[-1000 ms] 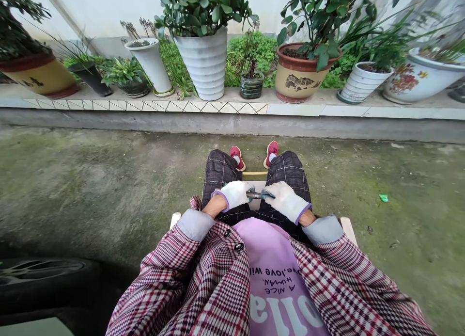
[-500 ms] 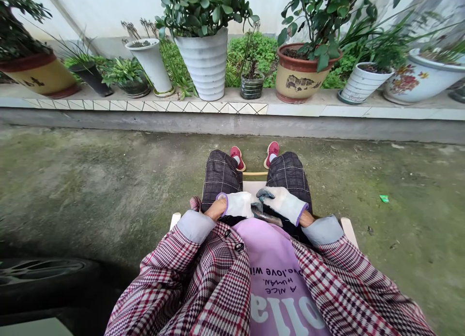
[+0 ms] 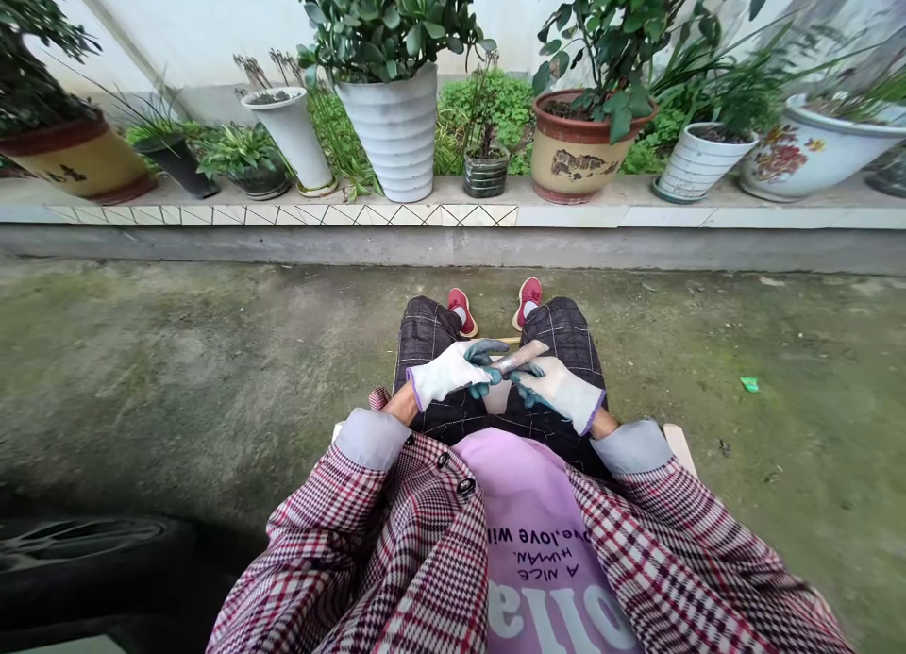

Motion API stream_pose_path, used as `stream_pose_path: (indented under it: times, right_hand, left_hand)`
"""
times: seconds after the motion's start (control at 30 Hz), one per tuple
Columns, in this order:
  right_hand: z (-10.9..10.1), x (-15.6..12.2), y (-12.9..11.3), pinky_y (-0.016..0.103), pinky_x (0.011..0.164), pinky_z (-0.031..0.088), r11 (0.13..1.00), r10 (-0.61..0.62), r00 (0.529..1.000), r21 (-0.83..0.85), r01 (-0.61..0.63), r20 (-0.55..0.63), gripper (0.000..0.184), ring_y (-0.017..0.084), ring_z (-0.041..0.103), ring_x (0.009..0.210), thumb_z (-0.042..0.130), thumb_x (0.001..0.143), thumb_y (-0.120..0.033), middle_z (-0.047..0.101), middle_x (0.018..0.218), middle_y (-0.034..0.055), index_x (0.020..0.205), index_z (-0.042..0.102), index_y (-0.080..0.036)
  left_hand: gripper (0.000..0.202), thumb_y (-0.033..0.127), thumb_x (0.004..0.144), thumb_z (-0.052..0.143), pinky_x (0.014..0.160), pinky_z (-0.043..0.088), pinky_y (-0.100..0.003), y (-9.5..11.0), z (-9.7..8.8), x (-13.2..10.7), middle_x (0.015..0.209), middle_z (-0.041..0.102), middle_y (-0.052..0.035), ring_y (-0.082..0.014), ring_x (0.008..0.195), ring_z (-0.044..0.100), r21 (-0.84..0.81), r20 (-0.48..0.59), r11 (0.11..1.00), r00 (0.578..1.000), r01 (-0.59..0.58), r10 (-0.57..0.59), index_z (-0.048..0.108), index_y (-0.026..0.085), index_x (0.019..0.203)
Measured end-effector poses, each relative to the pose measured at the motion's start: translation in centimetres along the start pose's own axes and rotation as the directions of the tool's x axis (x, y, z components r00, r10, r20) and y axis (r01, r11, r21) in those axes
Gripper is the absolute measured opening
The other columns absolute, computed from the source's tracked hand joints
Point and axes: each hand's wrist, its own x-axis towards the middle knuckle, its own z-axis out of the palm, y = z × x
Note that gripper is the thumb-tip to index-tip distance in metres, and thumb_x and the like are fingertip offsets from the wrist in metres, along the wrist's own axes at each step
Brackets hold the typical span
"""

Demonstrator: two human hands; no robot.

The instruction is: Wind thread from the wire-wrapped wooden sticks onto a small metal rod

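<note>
Grey-coated glove fingers (image 3: 487, 356) of the left hand (image 3: 447, 375) are curled closed around the near-left end of a short flat bar (image 3: 525, 355), grey-tan in colour; grip confirmed. Right hand (image 3: 562, 393) sits just beside and below the bar's middle, with its teal-coated fingers (image 3: 525, 386) bent inward. Whether they press the bar or merely lie under it cannot be determined.

Bar's long axis runs from near-left to far-right, and its free end projects past the right hand toward the right knee. Both hands are at the bar; only the left covers an end.

Bar is held above the lap, over checked trousers (image 3: 428, 338) and a pale board (image 3: 497, 399) between the thighs. Farther out: red shoes (image 3: 461, 310), mossy concrete ground (image 3: 212, 352), and a tiled ledge (image 3: 609, 215) carrying potted plants (image 3: 396, 135).
</note>
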Motion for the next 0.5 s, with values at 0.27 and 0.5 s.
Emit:
stream_pose_path:
  times: [0.27,0.5]
  right_hand:
    - [-6.1,4.1,-1.4,0.035,0.090,0.054,0.969,-0.185,0.951,-0.117,0.219,0.248,0.024,0.022,0.069,0.093,0.060,0.086,-0.028,0.075,0.102,0.0080,0.103,0.075,-0.018]
    - [-7.3,17.5,0.4,0.028,0.082,0.056,0.966,0.033,0.968,-0.257,0.034,0.249,0.025,0.018,0.070,0.086,0.059,0.081,-0.015,0.076,0.099,0.0045,0.097,0.077,-0.020]
  left_hand:
    - [0.055,0.032,0.069,0.079,0.055,0.046,-0.023,-0.6,0.1,0.2,0.076,0.064,-0.0018,-0.0090,0.056,0.055,-0.178,0.052,0.978,0.993,0.109,-0.102,0.067,0.008,0.118]
    - [0.041,0.031,0.068,0.079,0.051,0.040,-0.021,-0.7,-1.3,1.0,0.066,0.056,0.0025,-0.0082,0.052,0.051,-0.500,-0.049,0.832,0.951,0.241,-0.304,0.066,0.012,0.103]
